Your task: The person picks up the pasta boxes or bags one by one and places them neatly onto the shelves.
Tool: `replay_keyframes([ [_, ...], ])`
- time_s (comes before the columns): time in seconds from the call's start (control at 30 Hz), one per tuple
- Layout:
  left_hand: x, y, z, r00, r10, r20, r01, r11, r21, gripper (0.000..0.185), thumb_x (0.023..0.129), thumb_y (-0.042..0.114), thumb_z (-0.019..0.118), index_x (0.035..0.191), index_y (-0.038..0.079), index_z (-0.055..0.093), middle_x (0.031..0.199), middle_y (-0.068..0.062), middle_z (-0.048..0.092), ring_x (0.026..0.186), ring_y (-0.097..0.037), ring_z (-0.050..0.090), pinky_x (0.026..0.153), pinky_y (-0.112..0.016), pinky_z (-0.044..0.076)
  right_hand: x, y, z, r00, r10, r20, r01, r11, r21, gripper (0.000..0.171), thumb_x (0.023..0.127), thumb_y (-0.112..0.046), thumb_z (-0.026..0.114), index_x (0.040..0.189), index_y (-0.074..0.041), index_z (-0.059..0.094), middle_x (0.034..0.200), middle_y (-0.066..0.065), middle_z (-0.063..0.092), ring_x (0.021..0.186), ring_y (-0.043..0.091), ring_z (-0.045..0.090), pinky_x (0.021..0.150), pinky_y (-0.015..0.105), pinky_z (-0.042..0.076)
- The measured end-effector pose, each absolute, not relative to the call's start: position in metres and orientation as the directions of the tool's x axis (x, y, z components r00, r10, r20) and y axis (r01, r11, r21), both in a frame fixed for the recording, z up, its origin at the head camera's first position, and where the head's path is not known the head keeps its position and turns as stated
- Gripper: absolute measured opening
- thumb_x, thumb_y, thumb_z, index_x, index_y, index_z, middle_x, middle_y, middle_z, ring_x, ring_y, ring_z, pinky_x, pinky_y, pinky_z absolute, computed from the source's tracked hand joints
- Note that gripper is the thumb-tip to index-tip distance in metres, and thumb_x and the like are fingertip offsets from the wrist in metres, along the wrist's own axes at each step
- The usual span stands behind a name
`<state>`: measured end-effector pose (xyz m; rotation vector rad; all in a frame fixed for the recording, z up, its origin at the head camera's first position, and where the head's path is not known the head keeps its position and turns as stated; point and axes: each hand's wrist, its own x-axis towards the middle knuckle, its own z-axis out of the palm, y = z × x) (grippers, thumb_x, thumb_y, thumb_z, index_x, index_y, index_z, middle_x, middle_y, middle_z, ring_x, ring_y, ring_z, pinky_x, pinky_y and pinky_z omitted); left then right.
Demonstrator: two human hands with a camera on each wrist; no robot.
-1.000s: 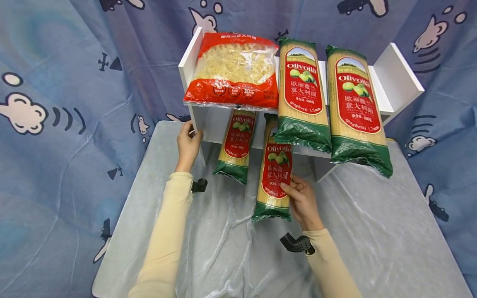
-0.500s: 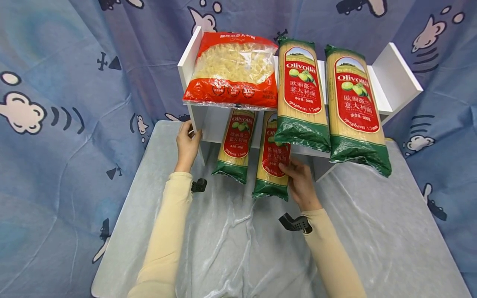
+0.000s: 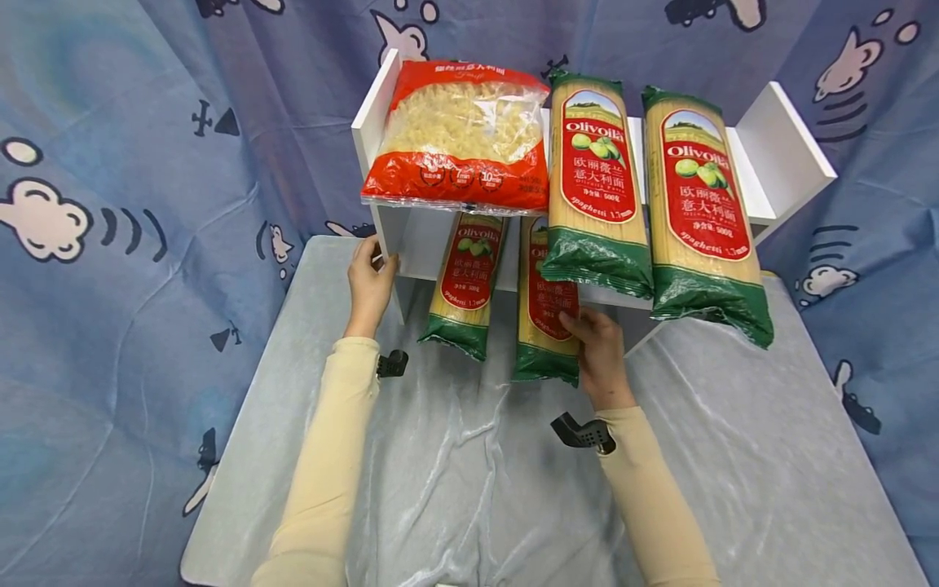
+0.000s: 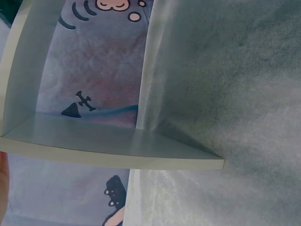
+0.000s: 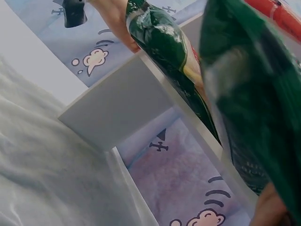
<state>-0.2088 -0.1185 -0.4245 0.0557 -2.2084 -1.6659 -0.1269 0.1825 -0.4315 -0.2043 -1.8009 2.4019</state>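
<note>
My right hand (image 3: 603, 359) holds a spaghetti packet (image 3: 548, 326) by its right edge, thumb over the red label. That packet's back part lies under the upper shelf, and its green end juts out in front. In the right wrist view the packet's green end (image 5: 249, 94) looms large, with a bit of the hand (image 5: 272, 209) below it. My left hand (image 3: 370, 285) grips the left side panel of the white shelf (image 3: 389, 232). Left of the held packet, a second spaghetti packet (image 3: 464, 285) rests on the lower shelf, its front end overhanging.
On the upper shelf lie a red bag of pasta (image 3: 455, 134) and two spaghetti packets, one in the middle (image 3: 597, 179) and one to the right (image 3: 704, 212). The shelf stands on a table with a grey cloth (image 3: 440, 456). A patterned blue curtain (image 3: 132, 244) hangs behind.
My right hand has moved the spaghetti packet deeper under the upper shelf, then slightly to the right. The left hand stays on the side panel.
</note>
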Motion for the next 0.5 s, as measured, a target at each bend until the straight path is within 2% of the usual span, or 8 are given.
replay_keyframes([
  [0.13,-0.208,-0.117,-0.425,-0.931,-0.245,0.269,0.190,0.301,0.934,0.028,0.091,-0.002,0.056,0.119,-0.004,0.058,0.116,-0.019,0.054,0.111,-0.029,0.053,0.097,-0.035,0.044,-0.126,0.190,-0.431,-0.961,0.276,-0.035,-0.015,-0.177,-0.984,0.017,0.088,-0.005,0.065,0.074,-0.014,0.070,0.073,-0.003,0.066,0.066,0.012,0.056,0.058,0.023,0.044],
  [0.23,-0.208,-0.117,-0.424,-0.931,-0.244,0.272,0.194,0.300,0.934,0.028,0.091,-0.002,0.055,0.119,-0.004,0.058,0.116,-0.020,0.054,0.111,-0.029,0.054,0.097,-0.035,0.044,-0.126,0.195,-0.430,-0.947,0.310,-0.081,0.029,-0.169,-0.985,0.015,0.087,-0.007,0.067,0.073,-0.012,0.069,0.070,-0.004,0.066,0.065,0.011,0.056,0.059,0.022,0.044],
  [0.5,-0.209,-0.119,-0.425,-0.924,-0.272,0.269,0.187,0.292,0.938,0.028,0.091,-0.004,0.054,0.119,-0.005,0.058,0.116,-0.019,0.054,0.111,-0.029,0.054,0.096,-0.034,0.045,-0.124,0.202,-0.426,-0.953,0.275,-0.129,0.080,-0.181,-0.980,0.011,0.088,-0.014,0.067,0.081,-0.006,0.066,0.073,-0.004,0.066,0.066,0.010,0.058,0.058,0.021,0.046],
])
